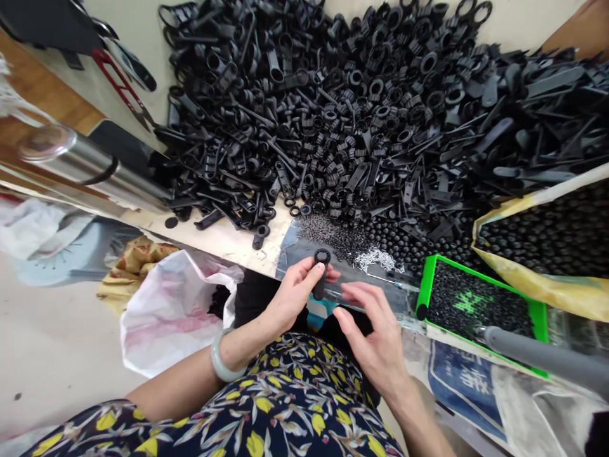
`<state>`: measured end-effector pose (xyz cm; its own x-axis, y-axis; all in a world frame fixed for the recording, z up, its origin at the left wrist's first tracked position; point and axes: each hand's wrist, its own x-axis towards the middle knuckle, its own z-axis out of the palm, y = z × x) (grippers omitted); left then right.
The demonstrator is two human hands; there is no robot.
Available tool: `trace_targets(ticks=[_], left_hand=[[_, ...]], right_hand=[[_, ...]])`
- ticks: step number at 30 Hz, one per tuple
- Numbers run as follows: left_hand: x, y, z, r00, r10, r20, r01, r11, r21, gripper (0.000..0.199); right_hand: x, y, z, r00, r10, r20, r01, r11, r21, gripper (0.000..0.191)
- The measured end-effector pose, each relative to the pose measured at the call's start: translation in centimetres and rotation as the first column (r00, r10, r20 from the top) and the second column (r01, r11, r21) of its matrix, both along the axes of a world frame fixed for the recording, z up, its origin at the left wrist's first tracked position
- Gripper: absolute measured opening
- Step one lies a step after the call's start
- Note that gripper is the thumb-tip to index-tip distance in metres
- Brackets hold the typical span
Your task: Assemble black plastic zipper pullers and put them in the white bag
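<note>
As left hand (pixel 294 291) pinches ring-headed plastic (pixel 320 289), right hand (pixel 375 333) curves

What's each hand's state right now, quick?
Left hand: closed, holding a black ring-ended part, thumb pressed against it.
Right hand: open, fingers loosely curved, nothing visible in its grasp.

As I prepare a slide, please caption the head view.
The left hand holds a black ring-ended part beside the open right hand, before heaped black pieces.
</note>
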<state>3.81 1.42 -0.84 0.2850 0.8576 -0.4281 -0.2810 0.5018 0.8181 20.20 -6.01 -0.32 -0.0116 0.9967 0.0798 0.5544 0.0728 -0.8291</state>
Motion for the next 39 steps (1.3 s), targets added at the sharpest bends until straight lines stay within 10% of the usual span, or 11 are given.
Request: trace_targets(ticks=[6, 16, 22, 39], left_hand=[[0.3, -0.9, 0.8, 0.997, 0.03, 0.072, -0.031, 0.999, 0.011, 0.04], [-2.9, -1.5, -0.6, 1.0, -0.014, 0.0, 0.014, 0.992, 0.124, 0.036], [-4.0, -0.8, -0.2, 0.98, -0.198, 0.011, 0.196, 0.976, 0.096, 0.038], [-2.9, -0.6, -0.2, 0.992, -0.111, 0.057, 0.109, 0.994, 0.025, 0.031]], right_hand=[[-3.1, 2.1, -2.7, 0.937, -0.049, -0.345, -0.002, 0.989, -0.146, 0.032], [-5.1, 2.4, -1.4, 0.845, -0.107, -0.524, -0.009, 0.977, -0.214, 0.021], [-5.5, 1.5, -2.5, 0.836, -0.122, -0.534, 0.028, 0.983, -0.181, 0.03], [-4.1, 1.0, -1.9, 0.962, 0.002, -0.271, -0.021, 0.997, -0.068, 0.027]])
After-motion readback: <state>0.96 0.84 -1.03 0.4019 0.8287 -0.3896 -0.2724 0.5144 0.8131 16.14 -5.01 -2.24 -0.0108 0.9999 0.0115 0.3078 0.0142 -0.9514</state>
